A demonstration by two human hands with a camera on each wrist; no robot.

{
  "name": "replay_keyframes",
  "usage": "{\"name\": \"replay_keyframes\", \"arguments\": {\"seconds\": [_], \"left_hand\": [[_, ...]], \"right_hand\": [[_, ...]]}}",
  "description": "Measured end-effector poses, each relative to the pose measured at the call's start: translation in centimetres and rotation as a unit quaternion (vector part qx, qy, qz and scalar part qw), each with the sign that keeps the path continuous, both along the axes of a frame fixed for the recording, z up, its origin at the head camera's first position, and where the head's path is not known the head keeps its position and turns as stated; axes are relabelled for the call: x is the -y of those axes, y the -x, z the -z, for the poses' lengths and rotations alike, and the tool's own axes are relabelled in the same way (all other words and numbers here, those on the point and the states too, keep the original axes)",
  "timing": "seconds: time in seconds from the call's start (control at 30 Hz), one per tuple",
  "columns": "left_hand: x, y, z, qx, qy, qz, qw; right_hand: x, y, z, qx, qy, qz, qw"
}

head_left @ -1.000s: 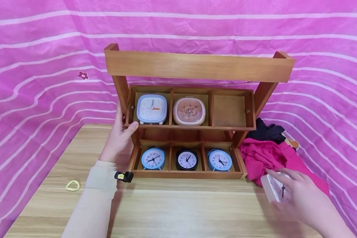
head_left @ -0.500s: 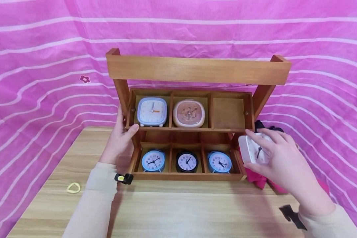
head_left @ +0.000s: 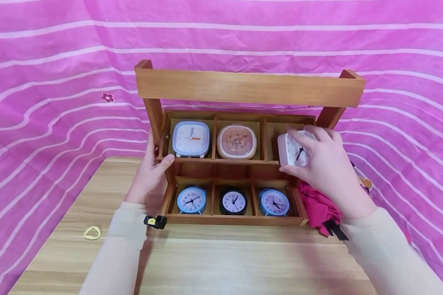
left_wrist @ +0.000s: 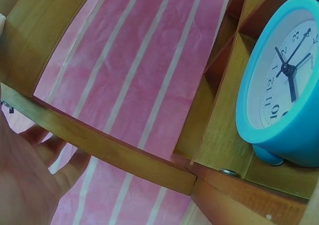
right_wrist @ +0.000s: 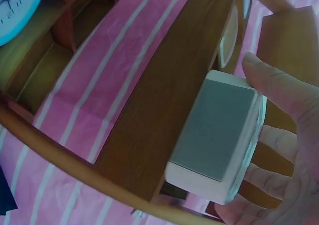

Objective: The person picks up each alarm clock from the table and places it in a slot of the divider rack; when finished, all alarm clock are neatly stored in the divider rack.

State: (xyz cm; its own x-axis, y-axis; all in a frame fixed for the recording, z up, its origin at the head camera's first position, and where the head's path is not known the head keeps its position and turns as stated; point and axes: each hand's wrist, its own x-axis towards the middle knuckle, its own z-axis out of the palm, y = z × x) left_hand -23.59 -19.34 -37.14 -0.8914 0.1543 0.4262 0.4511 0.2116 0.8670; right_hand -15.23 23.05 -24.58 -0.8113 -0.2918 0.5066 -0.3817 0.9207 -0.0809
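Note:
My right hand (head_left: 330, 168) holds a white square alarm clock (head_left: 292, 155) between thumb and fingers, at the front of the upper right compartment of a two-tier wooden shelf (head_left: 243, 87). In the right wrist view the grey base of this clock shows above the upper tier's edge. My left hand (head_left: 147, 176) grips the shelf's left side, thumb at the upper tier's front edge; its fingertips pass behind the side board. On the upper tier sit a blue-rimmed square clock (head_left: 190, 139) and a pink panda-like clock (head_left: 237, 142).
The lower tier holds a light-blue round clock (head_left: 191, 200), a black round clock (head_left: 234, 201) and another light-blue round clock (head_left: 274, 203). Bright pink cloth (head_left: 319, 209) lies to the shelf's right. A small yellow ring (head_left: 92, 232) lies on the wooden table (head_left: 221, 262) at left.
My right hand has carried the white clock from low on the right, up and leftward to the upper right compartment. My left hand has stayed on the shelf's side.

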Motion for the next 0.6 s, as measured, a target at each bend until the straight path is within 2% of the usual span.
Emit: {"name": "replay_keyframes", "arguments": {"seconds": [0.23,0.6], "left_hand": [[0.0,-0.1,-0.1,0.002,0.007,-0.004,1.0],[0.1,0.1,0.1,0.005,0.008,-0.005,0.9999]], "right_hand": [[1.0,2.7,-0.5,-0.016,-0.005,-0.01,1.0],[1.3,4.8,1.3,-0.004,0.032,0.0,0.999]]}}
